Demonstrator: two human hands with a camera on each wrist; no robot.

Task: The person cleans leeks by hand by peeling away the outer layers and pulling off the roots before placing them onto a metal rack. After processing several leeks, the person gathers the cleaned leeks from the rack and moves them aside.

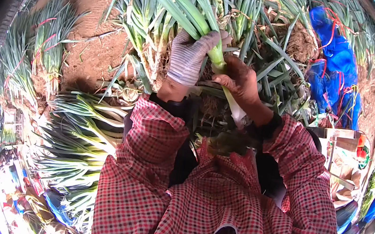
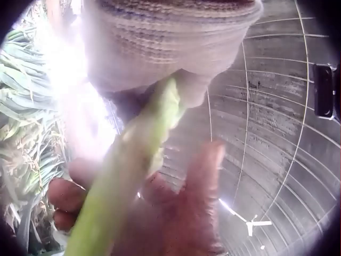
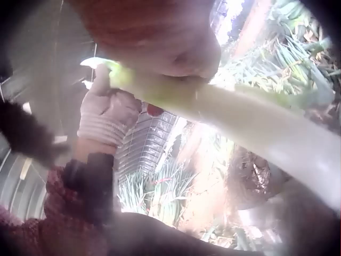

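The step in hand looks like cleaning one long green-and-white onion stalk (image 1: 215, 54), probably by stripping a loose outer layer, though no peeled piece can be made out for certain. The stalk is held up in front of the red-and-white checked shirt (image 1: 215, 196), its leaves running up past the left hand and its pale lower part slanting down beside the right forearm. The left hand (image 1: 188, 58), in a pale striped knitted glove, has its fingers curled round the stalk at the base of the leaves. The bare right hand (image 1: 244, 84) is clamped on the stalk just below, thumb on one side and fingers on the other.

The next move, as I judge it, calls for a steady left grip while the right hand draws any loose layer down towards the white end, pulling along the stalk rather than bending it. Once clean, it could join the row of loose green-and-white onion stalks (image 1: 83, 136) lying on the person's left, roots and leaves aligned with the rest
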